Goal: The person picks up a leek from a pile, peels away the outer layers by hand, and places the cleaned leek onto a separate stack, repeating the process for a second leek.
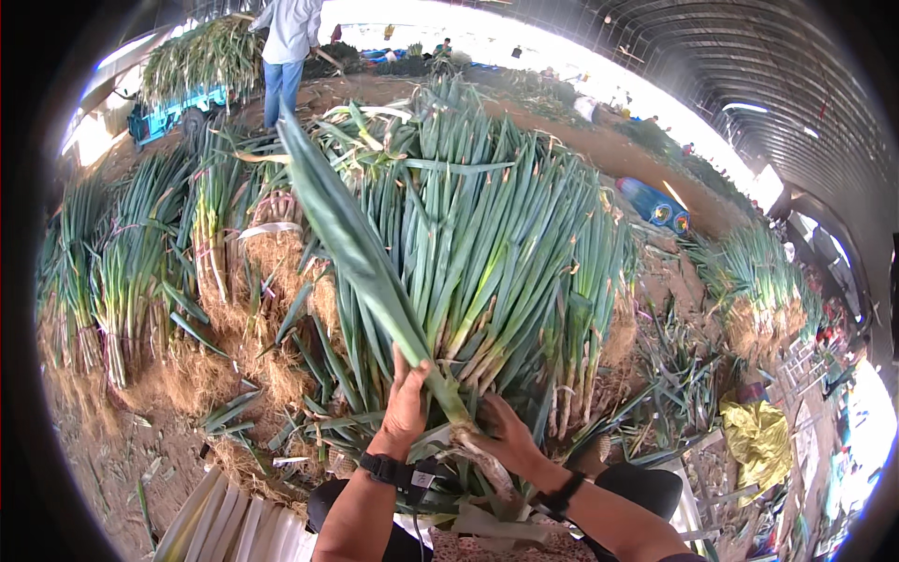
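Nearest the camera, a long green onion stalk with broad leaves and a pale lower stem slants over the person's lap, leaves up and away. Closed fingers of the bare left hand hold its middle; the bare right hand is at its lower stem, its fingers partly hidden, so I cannot tell their grip. Behind stands a dense heap of green onions on brown, leaf-littered earth. Right lies a crumpled yellow plastic sheet. Overhead curves a ribbed, arched grey roof; at the far left, a person in a pale shirt stands beside a loaded blue cart.
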A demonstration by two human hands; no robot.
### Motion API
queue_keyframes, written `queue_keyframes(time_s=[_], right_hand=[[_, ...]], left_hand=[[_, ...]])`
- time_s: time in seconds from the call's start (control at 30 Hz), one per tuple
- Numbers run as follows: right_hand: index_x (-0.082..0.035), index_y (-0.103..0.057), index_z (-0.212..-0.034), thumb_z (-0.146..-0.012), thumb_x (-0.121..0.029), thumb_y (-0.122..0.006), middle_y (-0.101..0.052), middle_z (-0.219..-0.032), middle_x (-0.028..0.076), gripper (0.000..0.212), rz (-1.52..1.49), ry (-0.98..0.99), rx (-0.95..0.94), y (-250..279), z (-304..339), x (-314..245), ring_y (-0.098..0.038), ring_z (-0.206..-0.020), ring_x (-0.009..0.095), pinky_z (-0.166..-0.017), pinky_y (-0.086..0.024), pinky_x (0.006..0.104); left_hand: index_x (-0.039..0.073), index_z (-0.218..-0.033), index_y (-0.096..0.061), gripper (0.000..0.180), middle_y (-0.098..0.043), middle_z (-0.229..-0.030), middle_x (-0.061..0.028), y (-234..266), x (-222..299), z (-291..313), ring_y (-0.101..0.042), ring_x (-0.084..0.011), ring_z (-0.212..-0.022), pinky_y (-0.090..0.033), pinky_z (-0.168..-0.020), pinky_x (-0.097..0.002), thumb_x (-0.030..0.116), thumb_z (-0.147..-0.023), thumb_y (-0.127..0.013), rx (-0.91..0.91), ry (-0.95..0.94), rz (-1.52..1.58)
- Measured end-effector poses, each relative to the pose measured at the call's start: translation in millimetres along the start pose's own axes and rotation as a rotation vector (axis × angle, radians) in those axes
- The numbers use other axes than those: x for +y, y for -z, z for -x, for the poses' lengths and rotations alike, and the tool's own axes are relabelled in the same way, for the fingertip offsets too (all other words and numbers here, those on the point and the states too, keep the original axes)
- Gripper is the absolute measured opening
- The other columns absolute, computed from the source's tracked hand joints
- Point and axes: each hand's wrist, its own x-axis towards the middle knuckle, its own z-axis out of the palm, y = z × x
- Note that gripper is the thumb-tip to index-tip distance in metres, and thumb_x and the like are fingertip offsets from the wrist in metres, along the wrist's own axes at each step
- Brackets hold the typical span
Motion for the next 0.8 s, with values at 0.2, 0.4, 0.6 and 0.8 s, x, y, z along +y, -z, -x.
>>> queue_keyframes(time_s=[0.2, 0.4, 0.6, 0.8], right_hand=[[-0.001, -0.055, -0.108, -0.081, -0.005, -0.062, -0.058, -0.094, 0.001, 0.028, -0.283, 0.046, -0.017, -21.3, -34.2, -29.0, -0.053, -0.082, 0.009, -0.073, -0.044, 0.0245], [0.001, -0.056, -0.107, -0.079, -0.012, -0.065, -0.060, -0.097, 0.009, 0.032, -0.207, -0.008, -0.101, -13.9, -37.4, -28.7, -0.055, -0.087, 0.012, -0.076, -0.045, 0.0277], [0.003, -0.056, -0.105, -0.073, -0.019, -0.068, -0.063, -0.084, 0.018, 0.040, 0.119, -0.161, -0.389, 0.8, -10.3, -52.9, -0.062, -0.078, 0.018, -0.068, -0.049, 0.0328], [-0.006, -0.061, -0.102, -0.073, -0.037, -0.066, -0.064, -0.080, 0.014, 0.042, 0.625, -0.302, -0.567, 76.6, 119.7, 111.5, -0.062, -0.070, 0.022, -0.068, -0.048, 0.0353]], left_hand=[[0.010, -0.138, -0.025, 0.070, -0.042, -0.129, -0.0077, -36.6, 9.7, 4.9, -0.042, -0.0207, -0.113, -0.033, -0.096, -0.0361, 0.041, -0.083, -0.056, -0.100, -0.062, 0.228], [0.005, -0.113, -0.053, 0.036, -0.060, -0.102, -0.0060, -23.6, -3.3, 3.0, -0.056, -0.0196, -0.093, -0.043, -0.085, -0.0338, 0.025, -0.085, -0.059, -0.100, 0.149, 0.274], [0.004, -0.105, -0.053, 0.024, -0.060, -0.091, -0.0068, -10.3, 9.8, -6.1, -0.057, -0.0170, -0.076, -0.049, -0.069, -0.0318, 0.017, -0.085, -0.060, 0.211, -0.032, 0.126], [0.010, -0.109, -0.050, 0.027, -0.060, -0.097, -0.0050, -18.3, 24.3, -12.1, -0.057, -0.0164, -0.079, -0.048, -0.067, -0.0324, 0.017, -0.084, -0.060, 0.151, -0.130, 0.159]])
